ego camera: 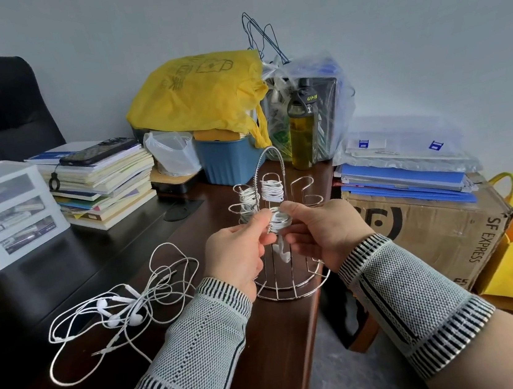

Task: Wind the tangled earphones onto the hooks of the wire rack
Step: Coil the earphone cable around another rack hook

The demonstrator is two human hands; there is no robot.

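A chrome wire rack (292, 287) stands on the dark desk near its right edge. White earphone cord is wound on two upper hooks (272, 190) and on a left hook (248, 206). My left hand (240, 254) and right hand (321, 234) meet at a front hook, both pinching a white coil (279, 220) wound there. An earbud (283, 255) dangles below the coil. A tangled heap of white earphones (124, 310) lies on the desk to the left of my left wrist.
A stack of books (105, 187) with a phone on top, a plastic drawer unit (8, 211), a blue bin (228, 162), a yellow bag (198, 98) and a bottle (301, 137) crowd the back. A cardboard box (431, 231) stands right of the desk edge.
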